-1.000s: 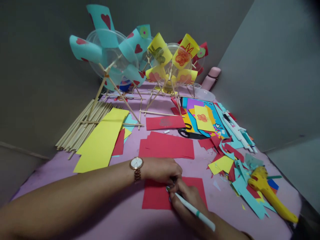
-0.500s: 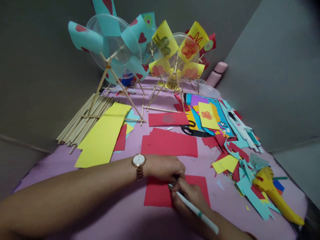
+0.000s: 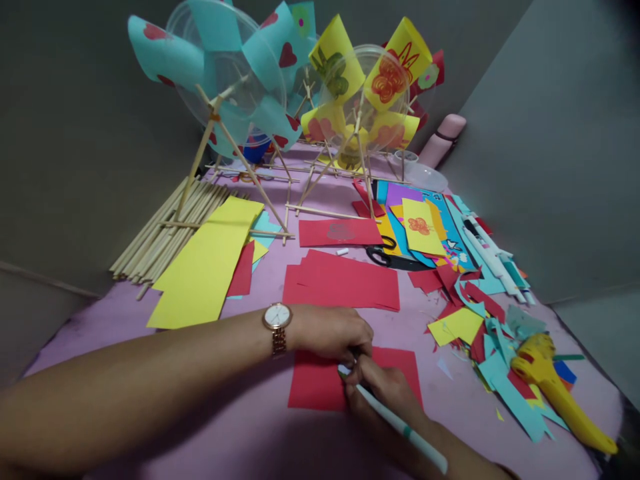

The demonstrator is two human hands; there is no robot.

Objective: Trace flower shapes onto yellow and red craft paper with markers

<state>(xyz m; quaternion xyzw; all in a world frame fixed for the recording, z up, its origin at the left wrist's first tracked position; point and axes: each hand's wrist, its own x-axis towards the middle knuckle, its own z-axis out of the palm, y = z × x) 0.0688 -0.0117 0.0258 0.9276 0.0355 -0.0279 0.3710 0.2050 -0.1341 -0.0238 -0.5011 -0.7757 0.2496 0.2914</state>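
Note:
A red paper sheet (image 3: 315, 387) lies flat in front of me, under both hands. My right hand (image 3: 387, 393) is closed round a white marker (image 3: 395, 423) with a green band, its back end slanting toward me. My left hand (image 3: 337, 333), with a watch on the wrist, is curled above the sheet's upper part and meets the right fingers. Its fingertips are hidden, so what they hold, if anything, does not show. A whitish and dark green bit peeks out by the right fingertips. Just beyond lies a stack of red paper strips (image 3: 345, 280).
Paper windmills, blue (image 3: 220, 73) and yellow (image 3: 360, 87), stand on stick frames at the back. Yellow strips (image 3: 205, 267) and sticks (image 3: 165, 233) lie left. Scissors (image 3: 381, 253), paper scraps (image 3: 460, 327), markers (image 3: 495, 260) and a yellow glue gun (image 3: 560, 393) lie right.
The view has shifted slightly, so the background sits a little differently. Both hands keep nearly the same pose over the red sheet, and the marker's visible end has moved slightly right.

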